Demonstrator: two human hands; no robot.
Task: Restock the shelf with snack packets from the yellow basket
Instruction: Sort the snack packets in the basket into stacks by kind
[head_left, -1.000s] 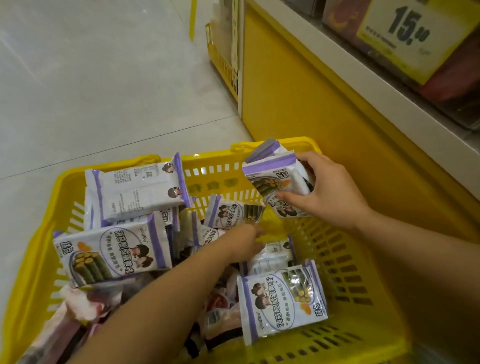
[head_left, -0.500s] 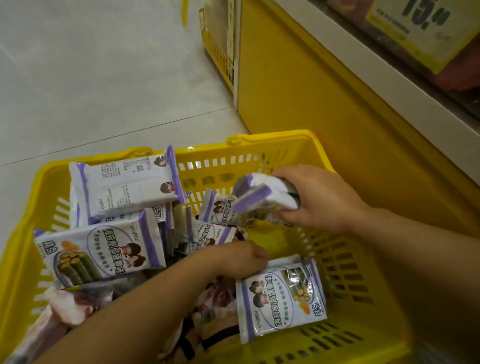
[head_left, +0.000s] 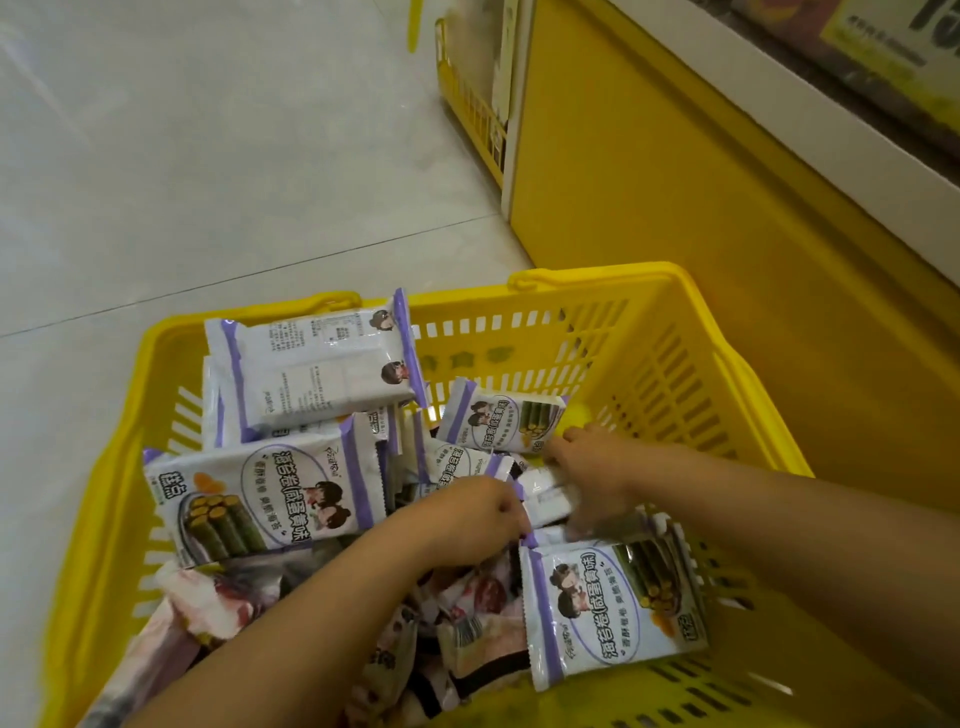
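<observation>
Snack packets (head_left: 270, 499) are crowding the left and middle of the yellow basket (head_left: 649, 283); room is lying open along its right wall.

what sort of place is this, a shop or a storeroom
Most likely a shop aisle: a yellow basket holding many matching snack packets stands by a yellow shelf unit on a tiled floor, with what looks like a price label above.
</observation>
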